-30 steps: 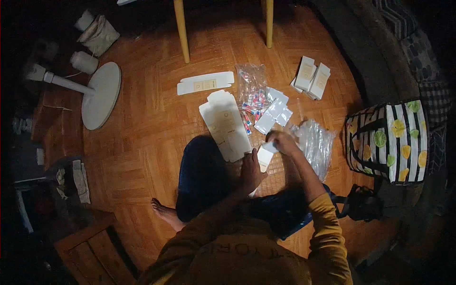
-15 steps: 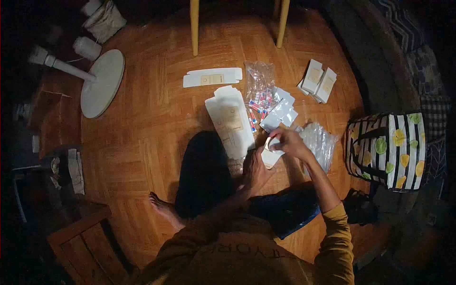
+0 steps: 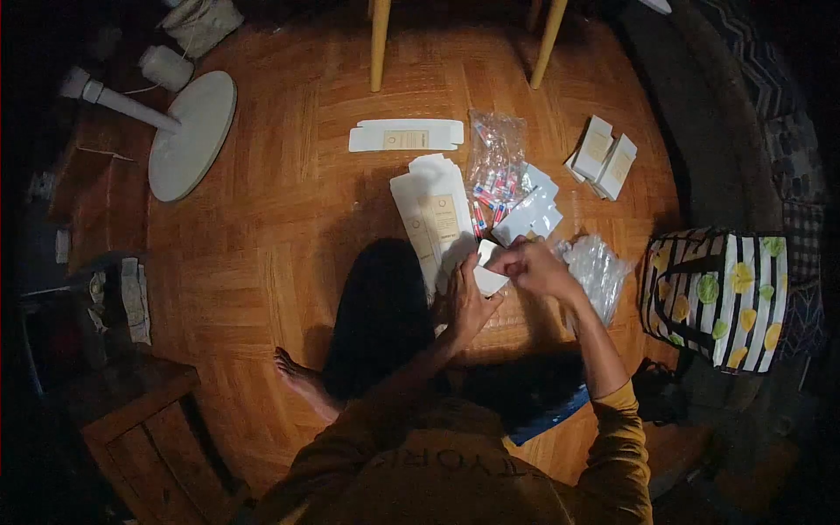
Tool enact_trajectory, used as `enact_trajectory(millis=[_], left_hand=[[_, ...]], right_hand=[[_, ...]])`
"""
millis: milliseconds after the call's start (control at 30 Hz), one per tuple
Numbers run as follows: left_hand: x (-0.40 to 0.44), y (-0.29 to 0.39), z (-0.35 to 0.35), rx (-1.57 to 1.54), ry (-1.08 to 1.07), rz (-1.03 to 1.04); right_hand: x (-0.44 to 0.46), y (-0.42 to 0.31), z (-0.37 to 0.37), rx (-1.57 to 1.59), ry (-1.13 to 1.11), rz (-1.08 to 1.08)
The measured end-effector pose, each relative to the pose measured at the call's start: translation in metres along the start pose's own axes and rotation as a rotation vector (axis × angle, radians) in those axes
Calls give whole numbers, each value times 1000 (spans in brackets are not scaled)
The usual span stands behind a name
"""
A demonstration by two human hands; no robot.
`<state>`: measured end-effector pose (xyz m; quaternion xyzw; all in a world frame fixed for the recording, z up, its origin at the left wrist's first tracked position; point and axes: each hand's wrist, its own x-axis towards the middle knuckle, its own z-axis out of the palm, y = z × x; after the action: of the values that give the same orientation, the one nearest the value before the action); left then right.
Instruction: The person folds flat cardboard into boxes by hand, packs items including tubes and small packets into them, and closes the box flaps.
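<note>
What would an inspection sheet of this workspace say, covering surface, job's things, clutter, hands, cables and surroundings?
Surface: wood-patterned floor, brightest around the middle.
Job's things: small white box in hand; flat white cartons; silvery pouches; red-and-blue tubes, some in or under a clear bag; grouped boxes at upper right.
Clutter: crumpled clear plastic beside the right forearm.
Hands: left hand holds the white box; right hand at its upper right, grip unclear.
Cables: thin pale cord, upper left.
Surroundings: striped fruit-print bag right; round white base left; wooden legs top.
</note>
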<state>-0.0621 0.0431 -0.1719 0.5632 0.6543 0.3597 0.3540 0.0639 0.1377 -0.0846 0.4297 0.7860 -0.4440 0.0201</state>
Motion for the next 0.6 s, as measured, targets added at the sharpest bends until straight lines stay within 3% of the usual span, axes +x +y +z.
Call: enact_trajectory(millis=[33, 67, 133, 200, 267, 333, 467, 533, 600], left_hand=[[-2, -5, 0, -71, 23, -21], [-4, -9, 0, -139, 44, -44], [-4, -5, -7, -44, 40, -38], [-5, 4, -9, 31, 77, -33], [-5, 2, -6, -10, 84, -11], [1, 2, -13, -35, 101, -1], [2, 1, -11, -3, 26, -83], [-1, 3, -7, -57, 7, -97], [-4, 7, -5, -37, -7, -58]], right_hand=[[9, 22, 5, 496, 120, -133], [29, 47, 7, 608, 252, -44], [64, 63, 5, 101, 592, 418], [90, 71, 27, -140, 513, 571], [114, 108, 65, -269, 685, 559], [122, 104, 71, -190, 763, 572], [95, 115, 70, -234, 725, 615], [69, 118, 76, -256, 850, 371], [59, 123, 82, -260, 816, 406]])
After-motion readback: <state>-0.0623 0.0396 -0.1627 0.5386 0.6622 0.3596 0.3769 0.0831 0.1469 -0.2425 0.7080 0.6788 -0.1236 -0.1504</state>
